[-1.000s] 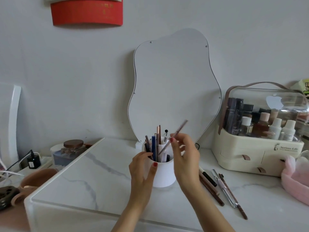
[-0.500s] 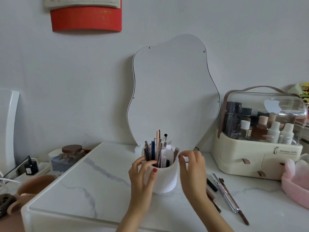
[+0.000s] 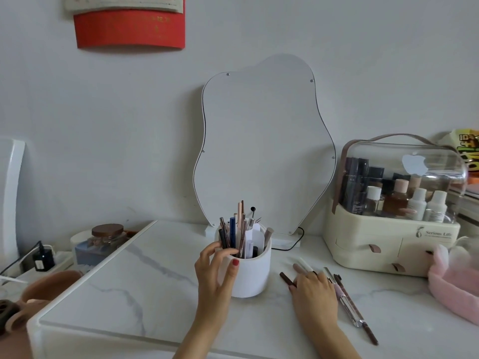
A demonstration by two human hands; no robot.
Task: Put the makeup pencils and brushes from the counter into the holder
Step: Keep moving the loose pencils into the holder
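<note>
Makeup pencils and brushes, most of them, stand upright in the round white holder [image 3: 246, 274] near the middle of the white marble bench [image 3: 145, 286], and the left grip [image 3: 217, 273] wraps its wall, thumb on the front, steadying it. To the holder's right a few remain on the bench: a dark brown pencil [image 3: 286, 279], a pale stick [image 3: 305, 265] and a clear-barrelled pencil [image 3: 346, 303] beside a long brown one. The right grip [image 3: 312, 287] lies over them, fingers reaching down; whether it pinches one I cannot tell. Judging by this, the job looks mostly done, with that handful to go
</note>
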